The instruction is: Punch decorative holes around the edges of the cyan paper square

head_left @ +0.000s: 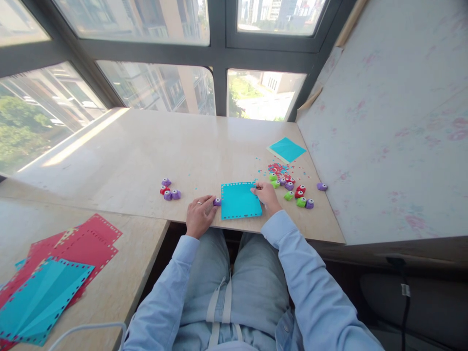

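Note:
A square sheet of blue paper (241,202) lies in front of me, with small punched holes along its top, bottom and part of its right edge. My left hand (200,212) is closed on a small purple craft punch (217,201) at the sheet's left edge. Whether the paper sits inside the punch's slot I cannot tell. At the upper right of the sheet, the fingers of my right hand (266,196) pinch the paper's edge.
More purple and red punches (167,194) stand to the left. Several green, red and purple punches (300,201) are grouped on the right, by red and blue confetti (280,170). Behind lies another blue sheet (287,149). Punched red sheets (98,239) and blue ones overlap at lower left.

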Demonstrator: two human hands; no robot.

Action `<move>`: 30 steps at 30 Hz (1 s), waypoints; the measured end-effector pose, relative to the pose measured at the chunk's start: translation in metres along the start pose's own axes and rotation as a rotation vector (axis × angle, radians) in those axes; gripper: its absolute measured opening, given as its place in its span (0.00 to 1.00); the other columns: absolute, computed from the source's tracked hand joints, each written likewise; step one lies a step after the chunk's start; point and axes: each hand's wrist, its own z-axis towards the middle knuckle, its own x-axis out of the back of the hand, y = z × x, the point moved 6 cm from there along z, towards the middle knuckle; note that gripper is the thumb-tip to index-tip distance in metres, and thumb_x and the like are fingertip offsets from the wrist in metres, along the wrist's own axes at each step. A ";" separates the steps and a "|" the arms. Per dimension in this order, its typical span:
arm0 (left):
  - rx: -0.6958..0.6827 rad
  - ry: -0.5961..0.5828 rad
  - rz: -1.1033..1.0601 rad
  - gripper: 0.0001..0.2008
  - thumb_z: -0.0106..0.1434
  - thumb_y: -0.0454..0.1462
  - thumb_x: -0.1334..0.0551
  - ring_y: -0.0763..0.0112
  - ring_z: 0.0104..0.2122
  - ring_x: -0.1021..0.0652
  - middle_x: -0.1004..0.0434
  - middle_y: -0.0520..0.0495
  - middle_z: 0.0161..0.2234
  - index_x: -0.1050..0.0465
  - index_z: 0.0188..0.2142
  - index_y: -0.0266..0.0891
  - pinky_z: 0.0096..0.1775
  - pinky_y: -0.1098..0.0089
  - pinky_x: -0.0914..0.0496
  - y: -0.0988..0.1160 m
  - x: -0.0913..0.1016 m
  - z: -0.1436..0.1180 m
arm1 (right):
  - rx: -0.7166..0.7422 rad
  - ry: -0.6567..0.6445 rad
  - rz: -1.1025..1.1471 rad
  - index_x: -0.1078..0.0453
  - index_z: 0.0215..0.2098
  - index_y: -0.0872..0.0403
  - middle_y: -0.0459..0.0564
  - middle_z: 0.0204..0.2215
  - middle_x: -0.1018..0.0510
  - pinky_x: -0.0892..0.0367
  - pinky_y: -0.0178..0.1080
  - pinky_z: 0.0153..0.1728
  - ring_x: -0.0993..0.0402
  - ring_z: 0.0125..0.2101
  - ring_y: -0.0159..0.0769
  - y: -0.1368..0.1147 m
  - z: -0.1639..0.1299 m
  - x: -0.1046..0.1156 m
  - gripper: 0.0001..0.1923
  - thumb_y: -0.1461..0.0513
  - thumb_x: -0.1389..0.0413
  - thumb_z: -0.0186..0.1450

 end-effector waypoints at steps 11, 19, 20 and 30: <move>0.002 0.001 0.014 0.17 0.64 0.44 0.43 0.58 0.50 0.28 0.24 0.46 0.50 0.28 0.52 0.48 0.51 0.57 0.35 0.001 0.000 0.000 | -0.031 -0.025 0.042 0.32 0.22 0.54 0.42 0.18 0.30 0.45 0.33 0.21 0.40 0.20 0.29 -0.005 0.000 0.000 0.06 0.59 0.43 0.47; 0.000 0.002 0.021 0.17 0.64 0.43 0.43 0.58 0.50 0.28 0.25 0.47 0.50 0.27 0.52 0.48 0.51 0.58 0.35 0.001 0.001 0.000 | -0.042 -0.006 0.016 0.32 0.22 0.54 0.42 0.19 0.31 0.46 0.34 0.22 0.40 0.20 0.30 -0.001 0.002 0.000 0.07 0.59 0.43 0.47; 0.001 0.001 0.021 0.17 0.64 0.43 0.43 0.58 0.50 0.28 0.25 0.47 0.50 0.27 0.51 0.48 0.51 0.58 0.35 0.001 0.001 0.000 | -0.042 -0.009 0.017 0.32 0.22 0.54 0.42 0.19 0.31 0.46 0.34 0.22 0.40 0.20 0.30 0.000 0.002 0.000 0.07 0.59 0.43 0.47; 0.004 -0.001 0.030 0.17 0.64 0.43 0.42 0.57 0.51 0.28 0.25 0.47 0.51 0.27 0.52 0.48 0.51 0.57 0.35 0.001 0.001 0.000 | -0.041 -0.006 0.018 0.30 0.24 0.55 0.44 0.21 0.28 0.42 0.34 0.25 0.37 0.23 0.32 -0.003 0.000 0.000 0.08 0.59 0.42 0.47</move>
